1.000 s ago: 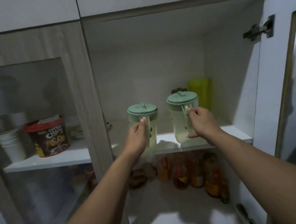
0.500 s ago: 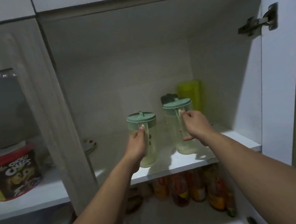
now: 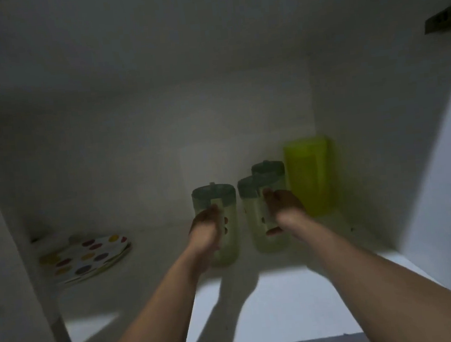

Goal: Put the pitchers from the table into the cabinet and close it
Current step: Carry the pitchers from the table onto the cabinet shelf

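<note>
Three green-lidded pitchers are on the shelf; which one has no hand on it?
The rear pitcher, behind the one held by the right hand and beside the yellow-green container. The left hand holds the left pitcher; the right holds the middle pitcher.

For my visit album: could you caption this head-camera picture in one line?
Left hand and right hand each grip a green-lidded pitcher by its handle on the cabinet shelf, beside a yellow-green container.

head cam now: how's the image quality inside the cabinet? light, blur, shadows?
Head view: dim and soft inside the cabinet, motion-blurred throughout. Left hand and right hand smear into the two pitchers; the forearms cast long shadows over the brighter shelf front. Yellow-green container glows; spotted plates are blurred.
</note>
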